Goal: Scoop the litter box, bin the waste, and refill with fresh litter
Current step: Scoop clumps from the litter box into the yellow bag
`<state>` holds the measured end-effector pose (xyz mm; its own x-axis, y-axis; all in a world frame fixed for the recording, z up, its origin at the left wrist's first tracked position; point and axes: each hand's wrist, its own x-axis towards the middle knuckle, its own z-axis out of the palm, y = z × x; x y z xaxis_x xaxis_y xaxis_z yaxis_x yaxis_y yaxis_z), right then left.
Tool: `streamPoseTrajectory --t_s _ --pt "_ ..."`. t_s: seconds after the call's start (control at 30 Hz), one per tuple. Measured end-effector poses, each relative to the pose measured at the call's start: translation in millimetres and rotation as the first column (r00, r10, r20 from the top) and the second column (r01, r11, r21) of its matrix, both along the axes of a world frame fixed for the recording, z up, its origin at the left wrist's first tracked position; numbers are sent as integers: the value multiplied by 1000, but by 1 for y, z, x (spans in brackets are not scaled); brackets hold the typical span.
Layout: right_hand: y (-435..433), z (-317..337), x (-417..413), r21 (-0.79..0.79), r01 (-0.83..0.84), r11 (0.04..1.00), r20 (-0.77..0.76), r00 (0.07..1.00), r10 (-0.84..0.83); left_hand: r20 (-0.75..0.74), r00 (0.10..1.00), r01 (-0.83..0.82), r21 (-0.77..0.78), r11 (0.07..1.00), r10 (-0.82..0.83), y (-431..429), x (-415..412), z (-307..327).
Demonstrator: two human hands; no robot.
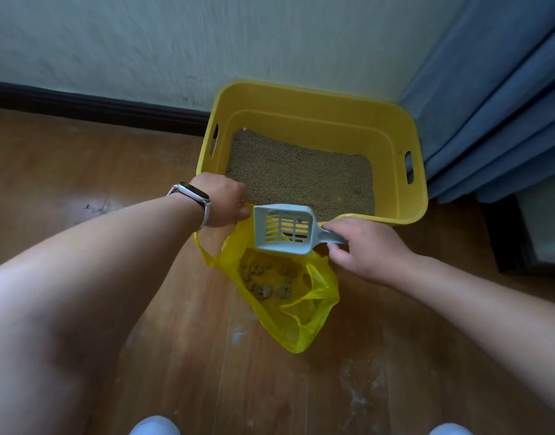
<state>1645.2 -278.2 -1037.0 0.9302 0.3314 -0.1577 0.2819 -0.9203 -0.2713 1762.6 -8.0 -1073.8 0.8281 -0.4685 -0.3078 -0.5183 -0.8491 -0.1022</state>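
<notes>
A yellow litter box point(310, 98) stands on the floor against the wall, with tan litter point(298, 174) spread over its bottom. In front of it a yellow plastic bag point(314, 321) hangs open, with several brown clumps point(266, 281) inside. My left hand point(221, 199), with a white band on the wrist, grips the bag's upper edge at the box's near rim. My right hand point(361, 249) holds the handle of a pale blue slotted scoop point(282, 229). The scoop hovers over the bag's mouth, and a few dark bits sit in its slots.
A blue curtain point(496, 105) hangs right of the box, and a dark object point(521, 233) stands below it. A dark baseboard point(91, 108) runs along the white wall. Pale dust streaks mark the wooden floor point(175, 356). My shoe tips point(153, 426) show at the bottom edge.
</notes>
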Motion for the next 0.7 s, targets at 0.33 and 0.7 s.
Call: streamPoseTrajectory --t_s 0.33,0.7 --pt "-7 24 60 181 424 887 -225 896 -383 8 1000 27 25 999 -27 -2 0 0" --pt "34 -28 115 -76 352 933 -336 872 -357 48 997 53 -24 998 -52 2 4 -10"
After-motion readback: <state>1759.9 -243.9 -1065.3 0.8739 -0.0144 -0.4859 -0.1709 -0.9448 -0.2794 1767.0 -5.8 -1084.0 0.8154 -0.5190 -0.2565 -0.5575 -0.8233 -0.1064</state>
